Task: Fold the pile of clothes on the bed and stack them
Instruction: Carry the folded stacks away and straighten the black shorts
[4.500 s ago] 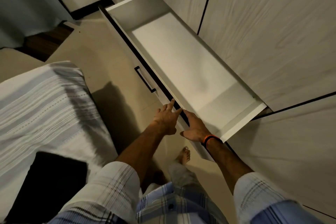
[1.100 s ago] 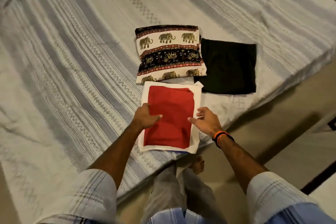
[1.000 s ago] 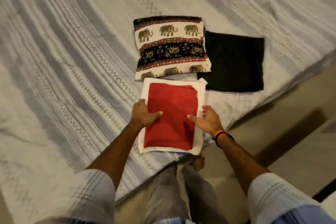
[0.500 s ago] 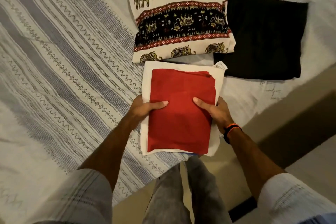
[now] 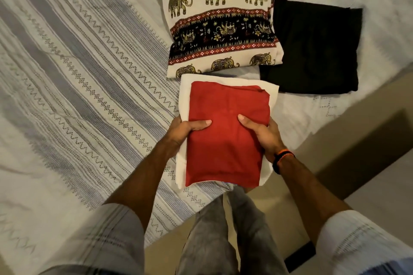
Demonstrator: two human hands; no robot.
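Far left is just the striped bedspread (image 5: 73, 78), nothing on it there. Moving in, our left hand (image 5: 185, 130) grips the left edge of the stack: thumb lies flat on top of the red folded garment (image 5: 225, 131), the other fingers are tucked under the bundle and out of view, so we can't tell how they lie. The red piece sits on a white folded garment (image 5: 184, 100) that shows as a border around it; the stack is at the near edge of the bed, near end overhanging toward our legs. Our right hand (image 5: 264, 135) mirrors the grip on the right edge, thumb on the red cloth, fingers wrapped under, orange-and-black wristband (image 5: 282, 156) at the wrist. Beyond the stack lies the elephant-print folded garment (image 5: 220, 27), just beyond the white one; to its right the black folded garment (image 5: 312, 49), tucked slightly under the print's right edge. Handling call: light, soft, floppy, and red on white will likely slide. We'd take hold at mid-length on both sides, thumbs clamping down, fingers supporting from below, as now. Lifting from one end would let it sag and unfold. Folding looks done; three separate piles remain to be merged.
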